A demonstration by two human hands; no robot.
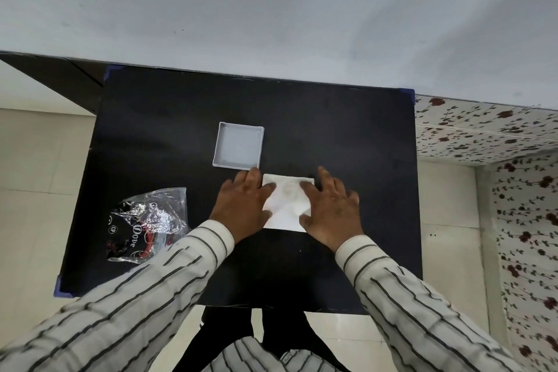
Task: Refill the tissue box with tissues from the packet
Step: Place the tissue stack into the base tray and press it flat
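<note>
A shallow grey square tissue box (238, 145) lies open and empty on the black table (347, 136). Just in front of it rests a white stack of tissues (287, 204). My left hand (241, 205) presses on the stack's left side with fingers spread. My right hand (332, 208) lies flat on its right side. Both hands cover the stack's side edges. A crumpled clear and black plastic packet (148, 223) lies at the table's left front.
The table stands against a pale wall (271, 9). Blue tape marks its corners (407, 93). Light floor tiles show on the left, and flower-patterned surfaces (489, 130) stand at the right. My dark-trousered legs show below the table's front edge.
</note>
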